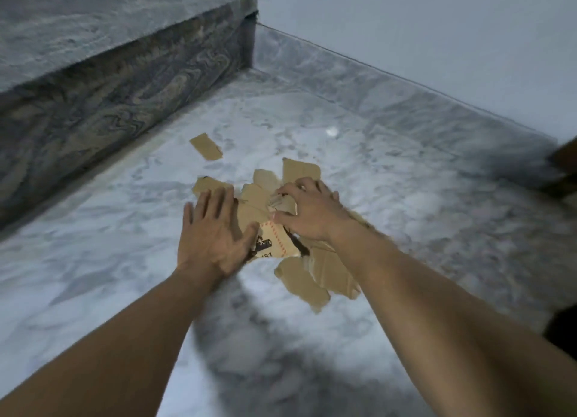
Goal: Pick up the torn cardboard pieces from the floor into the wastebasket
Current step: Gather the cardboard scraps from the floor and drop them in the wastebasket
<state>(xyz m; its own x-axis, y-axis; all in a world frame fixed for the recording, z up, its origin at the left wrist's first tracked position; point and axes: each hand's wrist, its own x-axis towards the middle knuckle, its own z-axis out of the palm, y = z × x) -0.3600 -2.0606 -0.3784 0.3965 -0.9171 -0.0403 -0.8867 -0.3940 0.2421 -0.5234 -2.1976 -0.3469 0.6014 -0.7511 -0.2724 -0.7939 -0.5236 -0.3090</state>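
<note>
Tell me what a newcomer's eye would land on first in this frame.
The pile of torn cardboard on the marble floor, mid-frame, with both hands on it: the left hand spread flat, the right hand curled over the top pieces. Next, one stray piece lying apart, nearer the dark marble step at upper left. No wastebasket is clearly in view.

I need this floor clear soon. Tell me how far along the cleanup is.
Done: nothing visibly binned; no wastebasket clearly in view. In hand: the right hand is curled on the cardboard pile, and the left hand lies flat on it. Left: the pile and one stray piece by the step.
</note>
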